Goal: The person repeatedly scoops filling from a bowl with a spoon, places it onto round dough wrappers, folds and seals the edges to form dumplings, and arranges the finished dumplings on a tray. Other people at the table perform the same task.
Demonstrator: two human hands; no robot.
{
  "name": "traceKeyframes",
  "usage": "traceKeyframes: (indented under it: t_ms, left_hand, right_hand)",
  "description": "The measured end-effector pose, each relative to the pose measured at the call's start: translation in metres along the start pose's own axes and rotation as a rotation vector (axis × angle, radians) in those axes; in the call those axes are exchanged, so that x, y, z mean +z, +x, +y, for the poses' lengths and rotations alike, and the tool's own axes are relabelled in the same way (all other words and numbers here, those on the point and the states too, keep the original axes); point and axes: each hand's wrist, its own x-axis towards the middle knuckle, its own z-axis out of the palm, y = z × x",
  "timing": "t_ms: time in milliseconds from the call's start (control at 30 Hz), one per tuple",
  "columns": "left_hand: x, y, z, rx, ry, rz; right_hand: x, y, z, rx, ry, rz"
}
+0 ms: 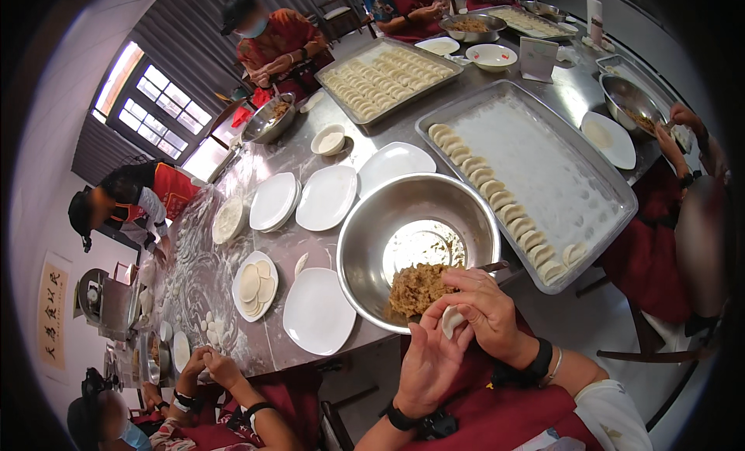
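Note:
A folded dumpling is held between my two hands, close to the near rim of a large steel bowl. My left hand is palm up, its fingers supporting the dumpling from below. With thumb and fingers, my right hand grips the dumpling's edge from the right. Brown minced filling is heaped in the bowl on the side nearest me, and a dark utensil handle sticks out past the rim. Right of the bowl, a floured metal tray carries a row of shaped dumplings along its left side.
Left of the bowl are an empty white plate, a plate of dough wrappers and stacked plates. A fuller dumpling tray lies farther back. Co-workers surround the steel table; one person's hands are at my left.

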Motion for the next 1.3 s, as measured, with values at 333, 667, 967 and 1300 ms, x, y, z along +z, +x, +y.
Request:
traceKeyframes:
  t_ms: [333, 667, 967, 1300]
  left_hand:
    - [-0.007, -0.003, 0.003, -0.008, -0.018, 0.055]
    - [-0.011, -0.007, 0.006, -0.005, 0.051, 0.106]
    - [-0.019, -0.01, 0.004, -0.008, 0.108, 0.108]
    - [-0.024, -0.01, 0.01, -0.044, 0.113, 0.031]
  right_hand:
    - [0.0, 0.003, -0.003, 0.012, -0.072, -0.04]
    - [0.004, 0.002, -0.004, -0.043, -0.251, -0.126]
    - [-0.001, 0.002, 0.0, -0.176, -0.349, -0.225]
    - [0.003, 0.004, 0.006, 0.071, 0.12, -0.288]
